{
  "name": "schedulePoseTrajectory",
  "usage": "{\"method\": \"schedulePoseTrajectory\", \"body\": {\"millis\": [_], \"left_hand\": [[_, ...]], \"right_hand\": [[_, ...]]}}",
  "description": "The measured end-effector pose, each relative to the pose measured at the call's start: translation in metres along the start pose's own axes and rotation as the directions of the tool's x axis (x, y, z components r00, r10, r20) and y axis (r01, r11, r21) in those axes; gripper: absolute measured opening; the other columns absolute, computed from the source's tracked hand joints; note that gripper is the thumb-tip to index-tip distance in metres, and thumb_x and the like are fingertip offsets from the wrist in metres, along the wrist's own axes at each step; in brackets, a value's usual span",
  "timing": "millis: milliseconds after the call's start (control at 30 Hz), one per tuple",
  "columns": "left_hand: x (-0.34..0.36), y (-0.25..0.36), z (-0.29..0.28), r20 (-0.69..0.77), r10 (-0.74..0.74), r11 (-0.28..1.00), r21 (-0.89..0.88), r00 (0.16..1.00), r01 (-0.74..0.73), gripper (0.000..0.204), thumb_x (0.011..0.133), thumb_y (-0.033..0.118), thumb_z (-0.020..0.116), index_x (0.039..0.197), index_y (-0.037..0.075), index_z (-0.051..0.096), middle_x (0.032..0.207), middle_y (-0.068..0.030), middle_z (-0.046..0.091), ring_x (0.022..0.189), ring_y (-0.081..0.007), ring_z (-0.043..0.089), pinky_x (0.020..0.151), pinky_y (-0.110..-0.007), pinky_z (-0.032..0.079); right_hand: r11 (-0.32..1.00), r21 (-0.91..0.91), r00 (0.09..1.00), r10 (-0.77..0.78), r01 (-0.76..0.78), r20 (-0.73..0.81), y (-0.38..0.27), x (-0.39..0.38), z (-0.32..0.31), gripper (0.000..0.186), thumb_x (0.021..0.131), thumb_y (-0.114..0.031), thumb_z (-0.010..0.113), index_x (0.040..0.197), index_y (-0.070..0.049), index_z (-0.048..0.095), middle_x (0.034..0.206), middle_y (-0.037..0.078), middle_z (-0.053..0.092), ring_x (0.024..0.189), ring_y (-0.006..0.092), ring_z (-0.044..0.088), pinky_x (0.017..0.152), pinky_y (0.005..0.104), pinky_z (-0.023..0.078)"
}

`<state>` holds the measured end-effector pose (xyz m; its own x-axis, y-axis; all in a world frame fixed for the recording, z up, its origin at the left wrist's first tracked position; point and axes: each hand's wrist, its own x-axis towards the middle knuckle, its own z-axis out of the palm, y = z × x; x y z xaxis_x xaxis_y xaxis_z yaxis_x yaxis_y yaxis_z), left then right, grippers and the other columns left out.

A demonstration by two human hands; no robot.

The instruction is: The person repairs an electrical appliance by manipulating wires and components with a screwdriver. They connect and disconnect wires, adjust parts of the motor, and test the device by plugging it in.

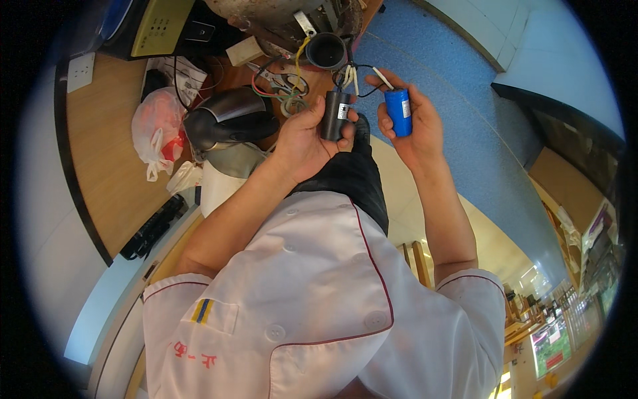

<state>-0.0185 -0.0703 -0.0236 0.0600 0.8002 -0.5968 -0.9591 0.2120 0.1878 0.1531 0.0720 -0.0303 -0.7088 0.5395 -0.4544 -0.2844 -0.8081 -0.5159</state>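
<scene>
In my left hand [309, 143] is a black cylindrical capacitor [335, 118] with a small white label, held upright between thumb and fingers. My right hand [425, 130] grips a blue cylindrical capacitor [398, 113], also labelled, at about the same height. Wires run from the tops of both. White-sleeved leads [350, 78] rise from the black one, and a white sleeve with a black wire [383, 78] meets the blue one. Just beyond them stands a worn metal appliance [266, 16] with a round black cup-like part [326, 51] and yellow, red and green wires.
Scissors [289, 81] and a roll of tape [292, 106] lie on the wooden surface beside the appliance. A black-and-steel kettle [229, 120] stands left of my left hand, with a plastic bag [158, 126] behind it. Blue flooring [445, 86] stretches to the right.
</scene>
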Motion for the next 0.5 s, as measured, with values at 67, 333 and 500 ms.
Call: {"method": "schedulePoseTrajectory", "body": {"millis": [67, 333, 500], "left_hand": [[-0.001, 0.000, 0.009, -0.031, -0.002, 1.000, -0.008, 1.000, 0.002, 0.056, 0.111, 0.051, 0.046, 0.137, 0.003, 0.056, 0.103, -0.0100, 0.064, 0.084, -0.0198, 0.058, 0.075, -0.032, 0.049], [0.004, -0.004, 0.005, 0.099, -0.002, 0.999, 0.038, 0.995, -0.002, 0.051, 0.109, 0.055, 0.047, 0.120, 0.006, 0.056, 0.089, -0.0072, 0.056, 0.071, -0.0149, 0.050, 0.063, -0.027, 0.040], [0.003, -0.005, 0.008, 0.009, 0.005, 0.999, 0.051, 1.000, -0.005, 0.055, 0.108, 0.056, 0.048, 0.124, 0.004, 0.056, 0.094, -0.0082, 0.059, 0.076, -0.0173, 0.053, 0.068, -0.029, 0.043]], "right_hand": [[1.000, 0.020, 1.000, -0.016, 0.016, -0.018, 0.001, -0.001, 0.001, 0.054, 0.112, -0.033, 0.031, 0.148, 0.001, 0.052, 0.133, 0.016, 0.067, 0.072, 0.0150, 0.057, 0.057, 0.0264, 0.045], [0.996, -0.064, 0.997, -0.062, 0.065, 0.036, 0.003, -0.010, 0.005, 0.058, 0.109, -0.034, 0.033, 0.152, 0.002, 0.047, 0.142, 0.015, 0.064, 0.071, 0.0150, 0.058, 0.057, 0.0268, 0.044], [0.991, -0.111, 0.997, -0.078, 0.075, -0.024, 0.000, -0.014, 0.018, 0.059, 0.106, -0.032, 0.032, 0.152, 0.002, 0.048, 0.147, 0.022, 0.058, 0.066, 0.0110, 0.052, 0.054, 0.0225, 0.042]]}}
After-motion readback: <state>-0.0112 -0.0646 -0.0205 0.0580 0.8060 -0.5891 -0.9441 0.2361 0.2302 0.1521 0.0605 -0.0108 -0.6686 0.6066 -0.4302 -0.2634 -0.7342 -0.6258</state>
